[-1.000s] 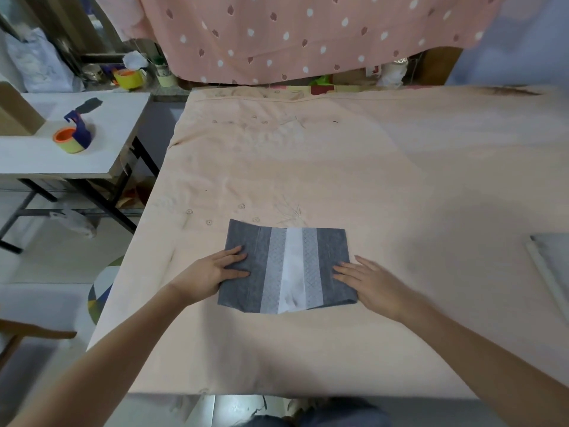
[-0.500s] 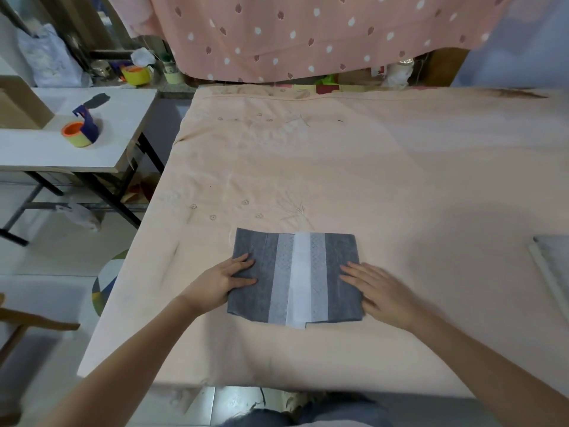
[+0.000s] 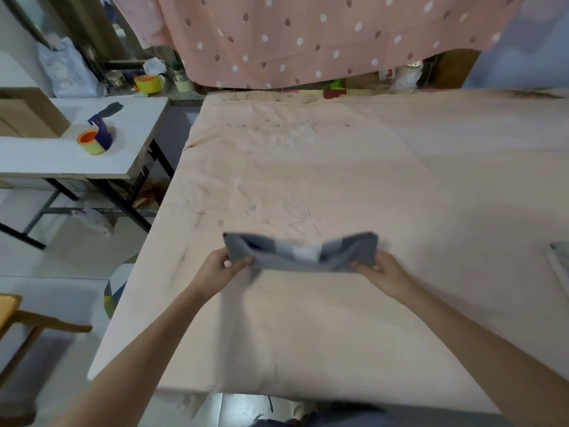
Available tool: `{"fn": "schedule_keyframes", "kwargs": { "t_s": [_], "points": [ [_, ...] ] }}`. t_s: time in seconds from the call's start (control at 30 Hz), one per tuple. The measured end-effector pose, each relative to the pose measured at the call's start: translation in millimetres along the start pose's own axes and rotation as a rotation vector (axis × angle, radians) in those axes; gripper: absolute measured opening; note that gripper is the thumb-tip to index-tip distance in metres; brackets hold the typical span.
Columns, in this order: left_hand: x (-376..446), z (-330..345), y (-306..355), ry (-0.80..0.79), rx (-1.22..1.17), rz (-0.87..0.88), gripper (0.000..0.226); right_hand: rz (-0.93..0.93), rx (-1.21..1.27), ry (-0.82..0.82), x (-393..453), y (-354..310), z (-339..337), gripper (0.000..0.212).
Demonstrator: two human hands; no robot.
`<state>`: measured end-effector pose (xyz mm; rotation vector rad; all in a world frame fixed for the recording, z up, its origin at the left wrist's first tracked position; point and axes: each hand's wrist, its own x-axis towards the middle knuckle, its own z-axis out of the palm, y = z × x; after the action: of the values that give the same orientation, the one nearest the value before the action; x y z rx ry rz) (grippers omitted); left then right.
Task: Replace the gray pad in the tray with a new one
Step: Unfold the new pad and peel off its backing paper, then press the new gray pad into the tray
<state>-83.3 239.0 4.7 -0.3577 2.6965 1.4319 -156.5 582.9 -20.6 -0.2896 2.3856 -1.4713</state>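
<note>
A folded gray pad [image 3: 300, 252] with a lighter white strip down its middle is lifted at its near edge off the pink-covered table [image 3: 323, 167]. My left hand [image 3: 220, 266] pinches the pad's left near corner. My right hand [image 3: 380, 271] pinches its right near corner. The pad sags between them and looks blurred. At the far right edge of the view, a sliver of a gray tray [image 3: 560, 263] lies on the table, mostly cut off.
A white side table [image 3: 61, 155] stands to the left with an orange tape roll in a blue dispenser [image 3: 95, 140] and a cardboard box. A wooden stool [image 3: 18, 322] sits low left. A pink dotted cloth [image 3: 308, 35] hangs behind the table.
Both hands lay flat on the pad's sides before. Now they have closed on its near corners and raised that edge, so the pad no longer lies flat.
</note>
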Motion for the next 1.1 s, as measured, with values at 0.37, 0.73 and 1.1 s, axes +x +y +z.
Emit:
{"fn": "schedule_keyframes", "kwargs": {
  "t_s": [0.37, 0.73, 1.1],
  "points": [
    [9, 23, -5, -0.206, -0.660, -0.529, 0.035, 0.541, 0.604, -0.106, -2, -11, 4, 0.027],
    [-8, 35, -19, -0.109, -0.556, -0.385, 0.029, 0.379, 0.400, 0.123, -10, -5, 27, 0.028],
    [-2, 45, -18, -0.152, -0.703, -0.289, 0.023, 0.399, 0.519, 0.195, -32, -5, 12, 0.029]
  ]
}}
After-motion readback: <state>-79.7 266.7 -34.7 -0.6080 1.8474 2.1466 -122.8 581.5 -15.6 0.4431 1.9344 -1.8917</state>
